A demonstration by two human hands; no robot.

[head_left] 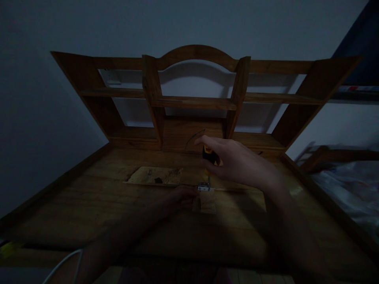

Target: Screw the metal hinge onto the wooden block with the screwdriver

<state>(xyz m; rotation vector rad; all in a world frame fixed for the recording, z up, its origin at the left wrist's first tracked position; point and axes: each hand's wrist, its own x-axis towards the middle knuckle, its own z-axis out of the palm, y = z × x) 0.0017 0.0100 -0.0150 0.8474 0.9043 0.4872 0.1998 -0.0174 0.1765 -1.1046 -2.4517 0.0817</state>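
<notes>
In the head view, my right hand (226, 157) is closed around a screwdriver (209, 154) with a black and yellow handle. Its shaft points down and meets a small silver metal hinge (203, 187). The hinge lies at the far edge of a small pale wooden block (205, 203) on the wooden desktop (142, 209). My left hand (182, 196) rests low on the desktop, fingers bent and their tips against the left side of the hinge and block. Dim light hides the exact grip of those fingertips.
A wooden shelf unit (195, 103) rises at the back of the desk against the wall. A splintered pale strip (154, 176) lies on the left of the desktop. A thin dark wire (192, 137) curves behind my right hand. Clear plastic wrapping (349, 189) is at the right.
</notes>
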